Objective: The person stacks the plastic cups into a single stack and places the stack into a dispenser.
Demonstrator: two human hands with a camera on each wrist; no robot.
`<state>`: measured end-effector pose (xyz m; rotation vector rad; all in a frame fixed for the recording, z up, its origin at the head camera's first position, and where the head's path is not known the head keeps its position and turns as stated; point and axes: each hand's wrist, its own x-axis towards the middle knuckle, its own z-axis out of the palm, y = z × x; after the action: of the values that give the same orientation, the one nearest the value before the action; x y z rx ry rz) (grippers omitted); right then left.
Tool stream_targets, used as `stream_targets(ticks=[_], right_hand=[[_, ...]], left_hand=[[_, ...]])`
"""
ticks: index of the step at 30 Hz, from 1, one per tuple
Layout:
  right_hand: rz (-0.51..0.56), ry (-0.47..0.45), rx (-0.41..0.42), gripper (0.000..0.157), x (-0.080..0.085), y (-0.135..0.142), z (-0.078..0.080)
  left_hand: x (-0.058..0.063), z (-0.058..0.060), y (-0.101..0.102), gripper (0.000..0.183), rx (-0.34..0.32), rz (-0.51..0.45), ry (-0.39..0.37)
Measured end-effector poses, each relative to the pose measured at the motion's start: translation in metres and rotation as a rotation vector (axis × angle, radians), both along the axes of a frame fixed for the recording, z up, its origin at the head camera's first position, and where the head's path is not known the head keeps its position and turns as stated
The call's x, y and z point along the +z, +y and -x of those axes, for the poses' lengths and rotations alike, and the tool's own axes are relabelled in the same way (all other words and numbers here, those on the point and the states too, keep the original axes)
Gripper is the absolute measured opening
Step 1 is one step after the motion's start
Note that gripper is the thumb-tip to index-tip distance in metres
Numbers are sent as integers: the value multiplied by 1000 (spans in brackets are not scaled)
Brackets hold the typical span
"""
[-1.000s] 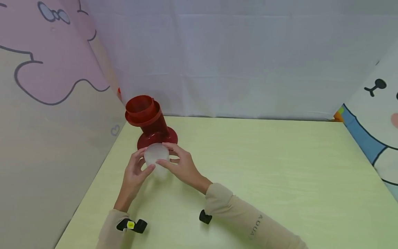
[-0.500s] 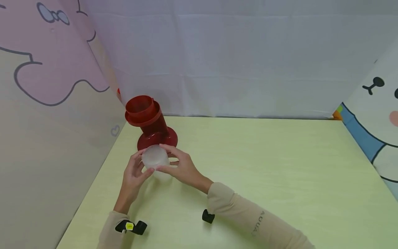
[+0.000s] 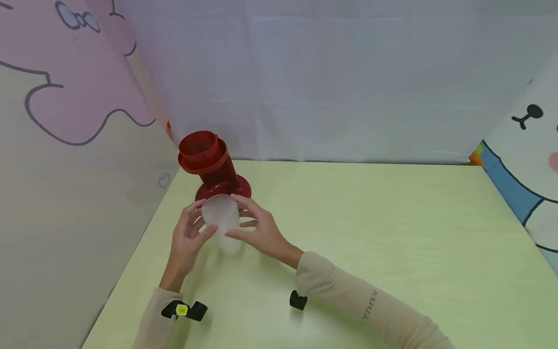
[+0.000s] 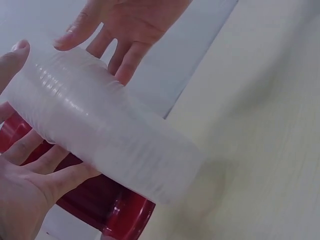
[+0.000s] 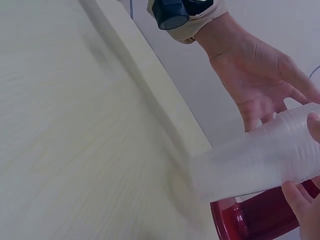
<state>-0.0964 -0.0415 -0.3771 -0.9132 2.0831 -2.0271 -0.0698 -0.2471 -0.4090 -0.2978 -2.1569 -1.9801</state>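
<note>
A stack of clear, nested plastic cups (image 3: pixel 221 218) is held just in front of a red plastic cup dispenser (image 3: pixel 218 172). My left hand (image 3: pixel 185 237) grips the left side of the stack, thumb on the near face and fingers around the far side. On the opposite side my right hand (image 3: pixel 266 235) holds it the same way. The cups (image 4: pixel 105 115) lie at a slant across the left wrist view, their ribbed rims between both hands. In the right wrist view, the stack's narrow end (image 5: pixel 205 175) hangs over the table. The dispenser's lower front is partly hidden.
The dispenser stands upright on a round base (image 3: pixel 244 186) at the far left corner of the pale yellow table (image 3: pixel 370 232). A white cloth wall (image 3: pixel 331 87) closes the back. Cartoon-printed panels (image 3: pixel 100 102) flank the table. Each wrist carries a black camera (image 3: pixel 197 311).
The cup stack has tipped in my hands, so its long side and lower end now show more in the head view. Both hands still hold it; the dispenser has stayed put.
</note>
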Motion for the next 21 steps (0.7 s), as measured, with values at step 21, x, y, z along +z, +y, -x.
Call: stream_targets(ticks=[21], right_hand=[[-21,86,-26,75,18,-1,36]], left_hand=[[48,24,2,59,-29,71,76]])
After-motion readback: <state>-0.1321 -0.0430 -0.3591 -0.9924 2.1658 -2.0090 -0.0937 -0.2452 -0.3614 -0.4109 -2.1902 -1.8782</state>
